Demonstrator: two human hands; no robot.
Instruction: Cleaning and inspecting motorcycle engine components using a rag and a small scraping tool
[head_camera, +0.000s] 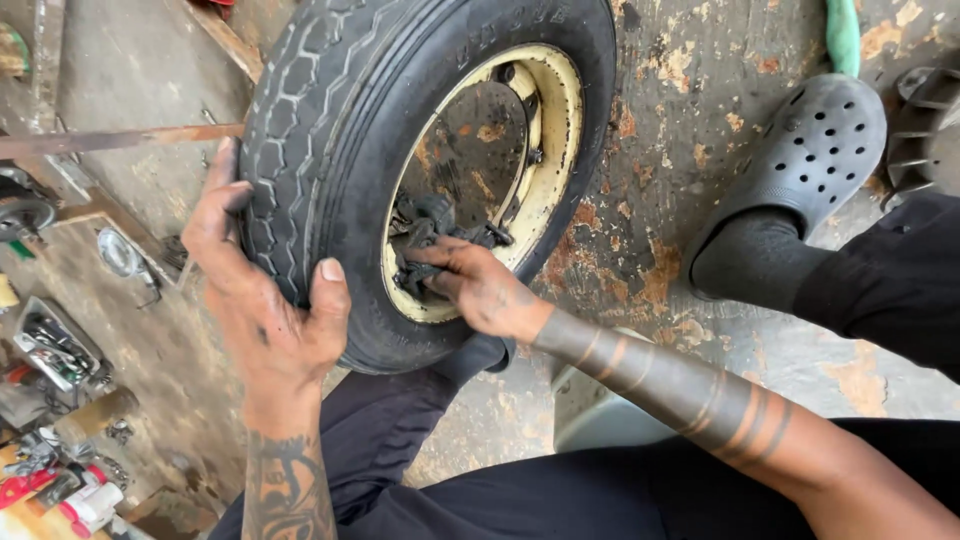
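**Small wheel steadied on edge while rubber is worked at the rim**

Tattooed forearms come up from the bottom edge, over dark trousers, and meet at a small black rubber tyre with a block tread on a cream-yellow steel rim (420, 150). It stands on edge between the person's knees, its lower curve resting against the trouser leg, the open face of the rim turned towards the camera so that the inside is within reach.

The left hand (262, 285) is spread wide over the tread, fingers laid along the far side and the thumb hooked round the near shoulder; that grasp appears to keep the wheel from rolling or tipping. The right hand (475, 285) reaches into the rim opening with its fingers closed narrowly on a crumpled fold of black rubber (425, 235), probably an inner tube, which bunches at the lower inner edge of the rim. Whether the rubber is going in or coming out cannot be told.

A foot in a dark grey perforated clog (805, 165) is planted on the stained, rust-flecked concrete floor (650, 200) to the right, seemingly bracing the seated posture. Loose metal parts and small tools (55, 345) lie scattered at the left, well apart from the wheel.
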